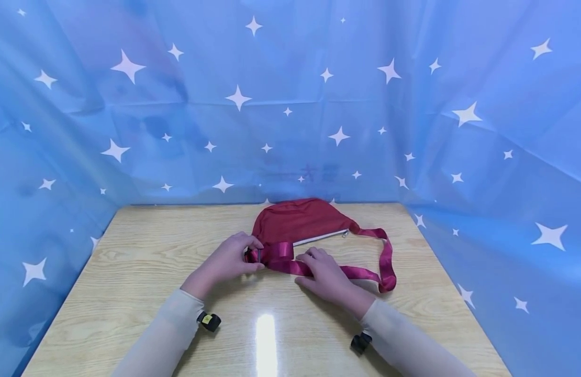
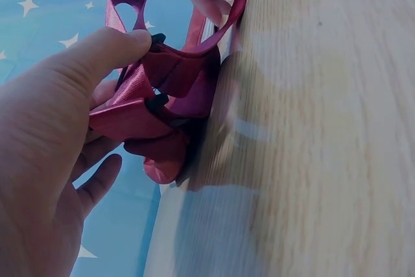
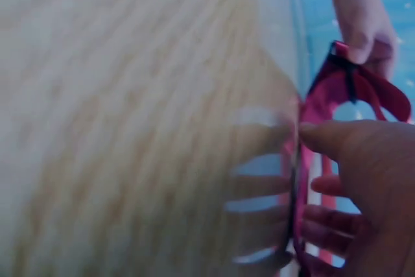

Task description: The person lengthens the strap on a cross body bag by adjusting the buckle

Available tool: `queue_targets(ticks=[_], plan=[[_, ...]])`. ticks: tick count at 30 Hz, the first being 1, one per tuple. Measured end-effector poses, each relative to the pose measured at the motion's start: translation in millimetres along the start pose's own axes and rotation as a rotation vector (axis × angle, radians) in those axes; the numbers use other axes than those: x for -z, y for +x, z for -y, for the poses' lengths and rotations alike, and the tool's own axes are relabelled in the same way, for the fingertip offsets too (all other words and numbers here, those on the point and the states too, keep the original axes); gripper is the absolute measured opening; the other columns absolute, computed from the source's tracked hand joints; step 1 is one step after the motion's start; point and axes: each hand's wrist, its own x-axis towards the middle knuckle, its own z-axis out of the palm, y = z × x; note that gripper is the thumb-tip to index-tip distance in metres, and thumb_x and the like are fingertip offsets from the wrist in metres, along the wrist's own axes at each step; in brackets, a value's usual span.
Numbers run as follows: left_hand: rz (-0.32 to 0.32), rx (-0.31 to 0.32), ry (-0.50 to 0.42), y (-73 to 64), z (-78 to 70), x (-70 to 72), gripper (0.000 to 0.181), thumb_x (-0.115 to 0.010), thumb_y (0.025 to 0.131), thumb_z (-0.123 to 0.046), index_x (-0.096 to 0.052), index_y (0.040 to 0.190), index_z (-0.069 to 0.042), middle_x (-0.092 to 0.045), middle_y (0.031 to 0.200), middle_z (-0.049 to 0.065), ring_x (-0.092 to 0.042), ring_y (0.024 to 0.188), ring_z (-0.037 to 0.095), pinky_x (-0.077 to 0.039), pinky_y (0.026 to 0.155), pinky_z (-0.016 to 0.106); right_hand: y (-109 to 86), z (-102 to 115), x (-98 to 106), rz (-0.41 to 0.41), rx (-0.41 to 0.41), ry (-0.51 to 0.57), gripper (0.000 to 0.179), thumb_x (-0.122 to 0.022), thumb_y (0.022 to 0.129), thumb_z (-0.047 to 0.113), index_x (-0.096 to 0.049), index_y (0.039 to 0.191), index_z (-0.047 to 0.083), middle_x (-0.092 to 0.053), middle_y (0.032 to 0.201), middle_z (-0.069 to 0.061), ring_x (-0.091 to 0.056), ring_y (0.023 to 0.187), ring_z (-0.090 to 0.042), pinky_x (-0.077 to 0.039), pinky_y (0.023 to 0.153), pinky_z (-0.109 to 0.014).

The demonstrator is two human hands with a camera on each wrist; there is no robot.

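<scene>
A dark red waist bag (image 1: 300, 220) lies at the back of the table, its silver zipper (image 1: 320, 237) facing the front. My left hand (image 1: 231, 257) pinches the black slider buckle (image 2: 157, 102) on the bag's shiny magenta strap, thumb on the near side. Beside the buckle the strap stands up in a loop (image 1: 283, 250). To the right, my right hand (image 1: 325, 275) lies over the strap (image 3: 318, 105) with fingers loosely spread, the thumb on the near side of the band. The strap passes beneath its palm, where part of it is hidden.
The strap's right end (image 1: 387, 262) bends round in a twisted curve back to the bag's corner. A pale wood table (image 1: 144, 251) carries everything. Blue curtains (image 1: 290, 63) with white stars rise behind it and at both sides.
</scene>
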Motion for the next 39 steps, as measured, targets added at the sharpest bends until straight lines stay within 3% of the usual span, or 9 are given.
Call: queue_targets(ticks=[6,11,24,28,31,39], plan=[[0.002,-0.003,-0.002,-0.5,-0.4,0.3,0.043,-0.096,0.089,-0.034,-0.076,0.122,-0.016,-0.065,0.108,-0.008,-0.060,0.099,0.012,-0.056,0.092,0.041,7.6,2,-7,-0.014,-0.007,0.003,0.040,-0.090,0.096,0.032,-0.078,0.131,0.016,-0.062,0.110,0.000,-0.054,0.101,-0.018,-0.050,0.088,-0.040],[-0.011,-0.010,0.010,-0.8,0.3,1.2,0.043,-0.097,0.088,-0.032,-0.076,0.122,-0.015,-0.065,0.107,-0.008,-0.061,0.100,0.012,-0.056,0.094,0.042,10.0,3,-6,-0.022,0.024,-0.002,0.035,-0.090,0.096,0.028,-0.080,0.127,0.014,-0.062,0.101,0.000,-0.051,0.093,-0.016,-0.047,0.081,-0.037],[-0.009,-0.013,0.002,-1.8,1.2,1.5,0.043,-0.097,0.088,-0.031,-0.076,0.121,-0.015,-0.065,0.108,-0.008,-0.061,0.101,0.012,-0.056,0.095,0.041,15.8,5,-4,0.001,-0.068,0.112,0.026,-0.091,0.088,0.019,-0.074,0.105,0.011,-0.061,0.100,0.001,-0.054,0.095,-0.017,-0.052,0.084,-0.038],[-0.004,-0.011,-0.002,-2.0,0.7,2.6,0.043,-0.096,0.088,-0.031,-0.075,0.122,-0.015,-0.065,0.108,-0.008,-0.061,0.101,0.012,-0.056,0.094,0.041,17.6,7,-1,0.032,-0.129,0.169,0.026,-0.089,0.089,0.014,-0.072,0.107,0.010,-0.059,0.097,0.001,-0.053,0.088,-0.015,-0.051,0.077,-0.035],[0.003,-0.007,0.001,-2.1,-0.5,3.3,0.043,-0.096,0.089,-0.031,-0.075,0.123,-0.015,-0.065,0.109,-0.008,-0.061,0.102,0.012,-0.056,0.095,0.042,16.4,4,-2,0.040,-0.130,0.183,0.028,-0.088,0.090,0.014,-0.073,0.113,0.010,-0.060,0.099,0.001,-0.055,0.087,-0.015,-0.052,0.078,-0.036],[0.025,0.000,0.021,-2.2,-2.0,2.6,0.044,-0.095,0.089,-0.033,-0.076,0.123,-0.014,-0.066,0.107,-0.008,-0.061,0.101,0.012,-0.056,0.097,0.042,6.0,-7,10,0.072,0.010,0.048,0.038,-0.088,0.095,0.029,-0.076,0.128,0.016,-0.066,0.108,0.005,-0.059,0.088,-0.012,-0.056,0.081,-0.037]])
